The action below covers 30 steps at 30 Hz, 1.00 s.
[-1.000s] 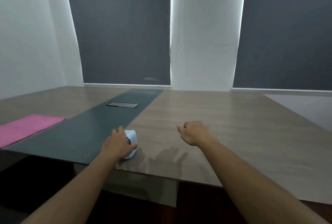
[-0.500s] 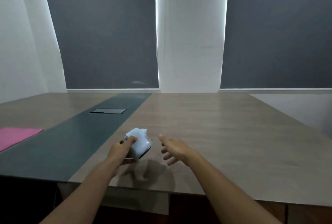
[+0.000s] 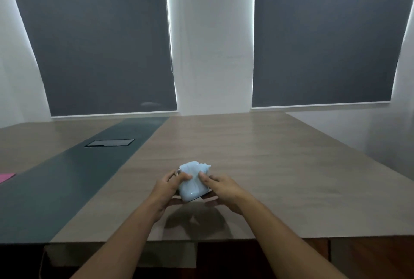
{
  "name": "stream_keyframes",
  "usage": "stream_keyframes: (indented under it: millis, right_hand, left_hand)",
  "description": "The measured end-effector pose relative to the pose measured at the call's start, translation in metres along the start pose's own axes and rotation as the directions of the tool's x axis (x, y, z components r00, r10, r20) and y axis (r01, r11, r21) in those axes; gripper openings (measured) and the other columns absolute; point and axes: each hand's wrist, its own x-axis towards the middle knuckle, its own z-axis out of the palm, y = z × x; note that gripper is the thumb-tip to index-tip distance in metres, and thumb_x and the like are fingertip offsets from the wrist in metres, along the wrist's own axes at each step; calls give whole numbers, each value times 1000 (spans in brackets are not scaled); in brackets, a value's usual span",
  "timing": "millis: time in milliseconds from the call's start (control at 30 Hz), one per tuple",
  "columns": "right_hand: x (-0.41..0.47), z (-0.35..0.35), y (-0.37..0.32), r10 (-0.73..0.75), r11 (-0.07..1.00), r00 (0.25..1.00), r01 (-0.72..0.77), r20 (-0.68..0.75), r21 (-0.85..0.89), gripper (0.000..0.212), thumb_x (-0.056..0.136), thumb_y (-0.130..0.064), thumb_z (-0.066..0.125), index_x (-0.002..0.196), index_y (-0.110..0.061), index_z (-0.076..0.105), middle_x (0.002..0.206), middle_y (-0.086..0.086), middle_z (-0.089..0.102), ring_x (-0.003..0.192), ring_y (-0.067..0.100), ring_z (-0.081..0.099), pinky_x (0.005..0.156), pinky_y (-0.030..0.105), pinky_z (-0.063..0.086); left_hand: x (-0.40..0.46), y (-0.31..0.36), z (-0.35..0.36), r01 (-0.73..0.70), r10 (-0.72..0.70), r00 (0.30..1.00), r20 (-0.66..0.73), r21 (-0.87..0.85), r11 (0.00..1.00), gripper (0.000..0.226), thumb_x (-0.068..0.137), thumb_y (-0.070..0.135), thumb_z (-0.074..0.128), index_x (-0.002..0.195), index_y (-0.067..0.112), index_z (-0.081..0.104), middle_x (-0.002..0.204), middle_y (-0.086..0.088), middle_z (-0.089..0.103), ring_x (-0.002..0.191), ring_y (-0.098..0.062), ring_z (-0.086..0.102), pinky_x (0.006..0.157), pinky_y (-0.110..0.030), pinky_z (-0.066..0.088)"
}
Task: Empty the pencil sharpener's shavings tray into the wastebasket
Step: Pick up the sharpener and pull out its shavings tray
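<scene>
The pencil sharpener [image 3: 193, 180] is a small pale blue plastic body, held tilted above the wooden table [image 3: 268, 166] near its front edge. My left hand [image 3: 169, 185] grips its left side, thumb on top, by a small metal part. My right hand [image 3: 220, 185] holds its right side, thumb pressed on the front and fingers under its dark base. The shavings tray cannot be told apart from the body. No wastebasket is in view.
A dark green strip [image 3: 67, 180] runs along the table's left part, with a black rectangular hatch [image 3: 109, 142] set in it. A pink cloth [image 3: 5, 177] shows at the far left edge. Grey blinds and a white wall stand behind the table.
My left hand lifted the sharpener off the table and carried it right. My right hand opened, moved in and took hold of its other side.
</scene>
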Motion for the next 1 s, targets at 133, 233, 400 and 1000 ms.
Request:
stream_keyframes:
  millis: [133,233,400,1000]
  right_hand:
    - [-2,-5,4,-19,991,1000,22,-24,134,49,87,-49,64,112,-9,71,111,8,72,90,21,68,72,33,59]
    - [-3,-9,7,-8,973,998,23,-66,230,45,88,-46,64,106,-7,74,104,7,73,90,22,66,69,31,58]
    - [-1,-13,13,24,951,989,22,-145,307,38,89,-34,67,98,3,70,97,17,65,82,24,60,66,27,59]
    - [-31,-20,7,9,909,976,82,-217,409,26,82,-7,75,102,4,62,98,17,66,89,25,68,86,36,57]
  left_hand:
    - [-3,4,1,-13,13,1000,5,-3,1000,46,66,30,69,110,18,69,103,-11,71,86,-29,68,58,-32,56]
    - [-7,5,-7,-23,23,1000,-9,6,1000,46,65,32,71,109,20,70,106,-12,70,86,-28,68,58,-31,55]
    - [-10,0,-29,-19,22,998,-54,58,998,63,52,38,76,113,24,69,111,-13,70,89,-28,68,59,-31,56]
    - [-30,-24,-49,104,281,830,-481,629,771,70,66,40,80,119,10,45,113,-18,65,100,-39,62,73,-34,39]
